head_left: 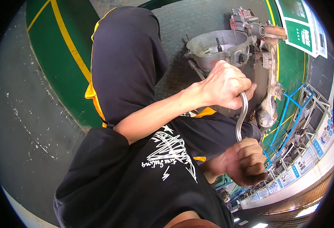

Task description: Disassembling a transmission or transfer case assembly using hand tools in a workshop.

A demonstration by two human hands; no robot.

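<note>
Both my hands are closed on a shiny, bent metal crank handle, shaped like a speed wrench. My left hand, the farther one, wraps its upper bend. My right hand is a fist around its nearer end. Past my left hand, a dark rod slants to the rim of a grey metal bell-shaped housing; whether it joins the handle is hidden by the hand. A dark stud stands up inside the housing.
Right of the housing are a greasy metal gear unit and a long rusty cast arm. My bent left leg takes up the upper left. Blue metal frames and wall posters stand at right. The floor is green with yellow lines.
</note>
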